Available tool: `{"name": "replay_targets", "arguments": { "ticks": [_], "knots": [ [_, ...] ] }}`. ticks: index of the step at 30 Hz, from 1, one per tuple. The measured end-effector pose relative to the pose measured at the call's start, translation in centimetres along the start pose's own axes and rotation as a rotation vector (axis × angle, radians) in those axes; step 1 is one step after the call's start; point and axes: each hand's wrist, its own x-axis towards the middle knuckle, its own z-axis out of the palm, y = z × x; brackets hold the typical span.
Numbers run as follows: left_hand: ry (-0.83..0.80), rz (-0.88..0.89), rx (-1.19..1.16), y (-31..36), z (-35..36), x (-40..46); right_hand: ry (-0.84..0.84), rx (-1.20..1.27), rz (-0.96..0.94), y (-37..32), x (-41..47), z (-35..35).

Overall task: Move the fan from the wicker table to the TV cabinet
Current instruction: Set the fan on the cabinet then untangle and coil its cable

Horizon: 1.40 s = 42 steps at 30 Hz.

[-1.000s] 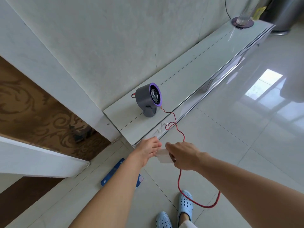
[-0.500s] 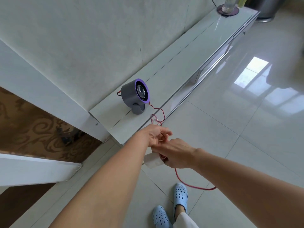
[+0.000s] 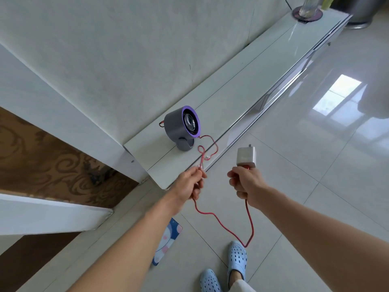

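Note:
A small grey fan (image 3: 181, 127) with a purple front ring stands upright on the near left end of the long white TV cabinet (image 3: 242, 89). Its red cable (image 3: 227, 226) runs off the cabinet edge and hangs in a loop down to the floor. My left hand (image 3: 192, 183) pinches the cable just below the cabinet's front edge. My right hand (image 3: 245, 183) is closed around the cable end, with the white plug adapter (image 3: 245, 155) sticking up above the fist. The wicker table is out of view.
A glass vase on a dark round mat (image 3: 307, 11) stands at the cabinet's far end, beside a metal bin (image 3: 362, 9). A blue patterned mat (image 3: 167, 241) lies on the glossy tiled floor by my blue clogs (image 3: 236, 260). A wooden panel (image 3: 52, 161) and white ledges are at left.
My hands, close together a second ago around the white adapter, have moved apart. The right hand now holds the adapter upright, and the cable loop between the hands hangs lower.

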Motion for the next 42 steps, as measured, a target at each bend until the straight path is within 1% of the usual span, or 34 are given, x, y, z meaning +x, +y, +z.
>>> {"name": "replay_targets", "arguments": {
  "ticks": [2, 5, 7, 8, 10, 12, 13, 14, 16, 17, 19, 22, 24, 25, 29, 31, 36, 39, 42],
  "knots": [
    [-0.095, 0.030, 0.089, 0.6, 1.3, -0.7, -0.026, -0.010, 0.046, -0.8, 0.2, 0.9],
    [-0.174, 0.055, 0.246, 1.9, 3.0, -1.0, -0.098, 0.107, 0.124, -3.1, 0.7, 2.0],
    [-0.172, 0.018, 0.292, 2.6, 3.5, -0.7, -0.139, 0.158, 0.130, -5.1, 1.2, 2.1],
    [-0.168, -0.003, 0.319, 3.0, 3.7, -0.5, -0.139, 0.144, 0.116, -5.9, 1.4, 1.9],
    [-0.155, -0.020, 0.410, 3.7, 4.0, 0.2, -0.113, 0.051, 0.056, -7.3, 2.1, 1.5],
    [-0.104, -0.017, 0.471, 4.6, 4.4, 1.3, -0.083, -0.054, -0.016, -8.2, 2.7, 1.0],
    [-0.049, -0.022, 0.447, 5.1, 4.5, 2.0, -0.071, -0.106, -0.056, -8.7, 2.9, 0.8],
    [0.020, -0.033, 0.373, 5.7, 4.7, 3.0, -0.057, -0.152, -0.101, -9.3, 3.2, 0.6],
    [0.137, -0.058, 0.141, 7.0, 4.7, 5.0, -0.027, -0.233, -0.188, -10.5, 3.4, 0.2],
    [0.157, -0.072, 0.023, 7.9, 4.7, 6.2, -0.021, -0.261, -0.219, -11.2, 3.7, -0.1],
    [0.154, -0.114, -0.186, 9.6, 4.7, 8.2, -0.035, -0.292, -0.245, -12.2, 4.0, -0.5],
    [0.066, -0.148, -0.429, 12.5, 5.0, 10.5, -0.075, -0.341, -0.238, -13.6, 4.3, -1.2],
    [-0.003, -0.157, -0.562, 14.5, 5.0, 11.8, -0.078, -0.370, -0.224, -14.6, 4.7, -1.4],
    [-0.007, -0.155, -0.591, 15.4, 4.9, 12.5, -0.068, -0.379, -0.219, -15.1, 5.0, -1.4],
    [0.056, -0.158, -0.604, 19.1, 3.5, 15.4, -0.018, -0.329, -0.222, -17.8, 6.6, -1.8],
    [0.109, -0.127, -0.598, 21.0, 2.2, 17.2, 0.016, -0.324, -0.232, -19.0, 7.4, -2.1],
    [0.246, -0.030, -0.401, 25.9, -3.5, 21.2, 0.056, -0.313, -0.242, -21.4, 9.6, -1.7],
    [0.265, -0.035, -0.326, 27.5, -6.8, 23.1, 0.035, -0.296, -0.250, -23.2, 10.6, 0.2],
    [0.382, -0.034, -0.314, 27.9, -10.5, 24.4, 0.021, -0.330, -0.262, -24.6, 11.5, 2.5]
  ]
}}
